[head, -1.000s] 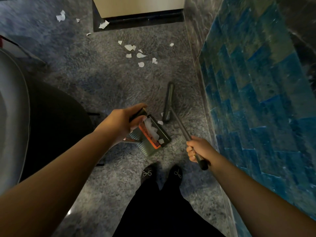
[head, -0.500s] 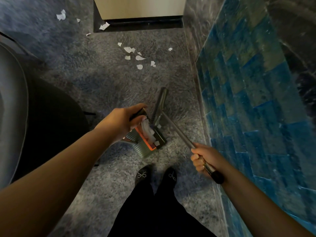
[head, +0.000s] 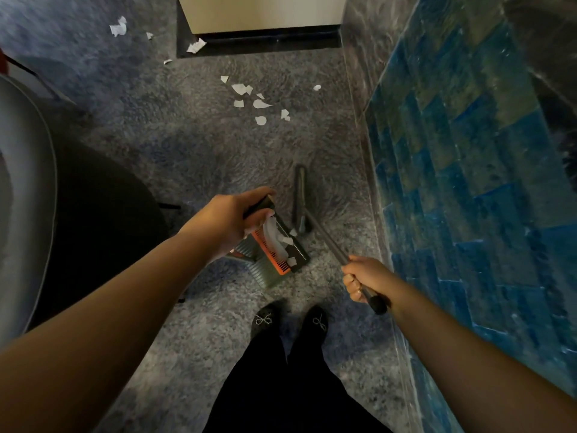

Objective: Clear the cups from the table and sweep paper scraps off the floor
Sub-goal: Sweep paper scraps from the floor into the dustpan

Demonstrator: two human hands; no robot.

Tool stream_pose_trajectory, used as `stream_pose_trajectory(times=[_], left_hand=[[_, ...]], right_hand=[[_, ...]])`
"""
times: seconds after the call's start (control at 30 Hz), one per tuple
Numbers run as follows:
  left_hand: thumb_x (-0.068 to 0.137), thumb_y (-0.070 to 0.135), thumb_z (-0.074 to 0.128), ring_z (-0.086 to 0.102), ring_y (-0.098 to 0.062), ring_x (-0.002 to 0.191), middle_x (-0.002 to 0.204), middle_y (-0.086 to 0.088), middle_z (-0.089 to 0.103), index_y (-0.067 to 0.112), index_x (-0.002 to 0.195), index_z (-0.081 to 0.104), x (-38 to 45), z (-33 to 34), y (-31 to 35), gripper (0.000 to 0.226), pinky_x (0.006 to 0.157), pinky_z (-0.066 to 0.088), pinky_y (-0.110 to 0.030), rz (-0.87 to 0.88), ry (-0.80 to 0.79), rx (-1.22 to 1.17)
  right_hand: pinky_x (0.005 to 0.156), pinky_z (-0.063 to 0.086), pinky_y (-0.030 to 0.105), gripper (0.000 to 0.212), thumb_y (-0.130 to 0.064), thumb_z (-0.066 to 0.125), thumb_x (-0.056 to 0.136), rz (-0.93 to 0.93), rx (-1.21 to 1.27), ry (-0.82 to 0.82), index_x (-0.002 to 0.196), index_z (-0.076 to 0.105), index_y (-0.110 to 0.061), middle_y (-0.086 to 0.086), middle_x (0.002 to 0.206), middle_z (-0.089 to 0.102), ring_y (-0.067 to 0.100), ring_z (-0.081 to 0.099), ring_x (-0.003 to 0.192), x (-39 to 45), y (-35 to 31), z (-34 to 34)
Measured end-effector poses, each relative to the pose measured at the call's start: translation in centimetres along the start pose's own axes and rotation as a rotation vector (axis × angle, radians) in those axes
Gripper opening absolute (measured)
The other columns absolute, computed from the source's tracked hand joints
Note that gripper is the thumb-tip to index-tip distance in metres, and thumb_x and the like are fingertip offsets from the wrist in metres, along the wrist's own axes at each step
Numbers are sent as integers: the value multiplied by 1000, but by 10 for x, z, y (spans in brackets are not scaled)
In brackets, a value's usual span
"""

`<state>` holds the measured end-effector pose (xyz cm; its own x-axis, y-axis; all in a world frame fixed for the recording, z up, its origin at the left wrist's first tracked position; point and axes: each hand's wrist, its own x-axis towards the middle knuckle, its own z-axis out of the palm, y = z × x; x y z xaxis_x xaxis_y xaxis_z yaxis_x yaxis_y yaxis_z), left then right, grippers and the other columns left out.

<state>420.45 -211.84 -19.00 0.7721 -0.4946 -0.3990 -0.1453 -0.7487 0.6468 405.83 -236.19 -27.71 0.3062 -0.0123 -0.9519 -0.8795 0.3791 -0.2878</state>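
Head view: left hand (head: 231,220) grips dustpan (head: 274,251), right hand (head: 363,276) grips broom (head: 315,226).

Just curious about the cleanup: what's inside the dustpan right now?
Several white paper scraps lie inside the dustpan, along its orange comb edge. The left hand grips the handle and hides the pan's upper part, so anything there can't be seen.

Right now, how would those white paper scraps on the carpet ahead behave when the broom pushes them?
The paper scraps look thin and torn, so they are probably very light and may flutter rather than slide. The carpet looks shaggy, so some may well snag in the pile. The broom head is narrow, and the scraps lie scattered, so several passes seem likely.
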Motion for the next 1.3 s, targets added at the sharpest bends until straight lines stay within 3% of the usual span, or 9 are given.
stream_pose_trajectory(times=[0.13,0.27,0.53,0.6,0.67,0.73,0.8,1.07,1.3], left_hand=[[96,40,55,53,6,57,100,4,64,42,140,46,0,0,-3,45,56,41,-13,8,14,25],[96,40,57,58,-1,69,103,3,66,44,139,47,0,1,-4,44,65,48,-25,18,17,2],[96,41,55,58,-1,77,108,5,62,41,141,45,-2,2,-4,46,71,46,-23,42,10,17],[96,41,55,57,-1,77,108,6,62,39,142,45,-2,2,-4,46,73,45,-23,55,14,18],[96,41,55,56,-1,76,106,6,61,39,142,46,-3,4,-3,46,72,44,-22,59,15,29],[96,41,55,55,3,74,103,6,60,39,141,46,-2,5,-1,46,70,44,-22,58,23,38],[96,40,55,55,5,74,102,5,61,40,141,46,-2,5,0,45,69,45,-24,57,23,38],[96,38,56,58,1,68,91,7,63,43,138,48,-15,-15,-16,43,61,44,-18,-8,25,1],[95,32,61,56,7,56,80,8,62,36,134,56,-30,-25,-12,40,58,46,-13,-115,270,-88]], right_hand=[[31,26,12,21,-1,35,100,10,54,-92,106,47,-17,-2,42,36,6,32,27,-21,15,-2],[33,27,14,37,2,35,99,-67,-61,-83,130,42,-17,-1,46,36,7,31,30,-33,28,1],[37,27,16,38,0,36,98,-105,-118,27,129,46,-18,0,48,36,9,32,33,-19,29,8],[36,26,14,34,1,34,98,-52,-56,9,130,42,-9,-2,44,36,8,31,30,-12,27,13],[36,25,12,37,1,32,98,-19,11,-16,106,5,-23,-2,42,36,7,31,29,-12,30,18],[36,25,12,34,1,32,98,-4,12,-39,130,22,-5,-3,42,35,7,30,29,-15,38,19],[35,27,13,28,0,33,99,-3,-8,-71,121,45,-10,-2,43,35,7,31,30,-20,46,17],[34,27,13,35,0,35,100,-81,63,-33,134,40,-10,-2,40,35,8,31,27,-49,47,2],[32,29,15,45,-2,39,100,-151,89,33,141,37,-20,-1,40,38,8,33,27,-61,9,-19]])
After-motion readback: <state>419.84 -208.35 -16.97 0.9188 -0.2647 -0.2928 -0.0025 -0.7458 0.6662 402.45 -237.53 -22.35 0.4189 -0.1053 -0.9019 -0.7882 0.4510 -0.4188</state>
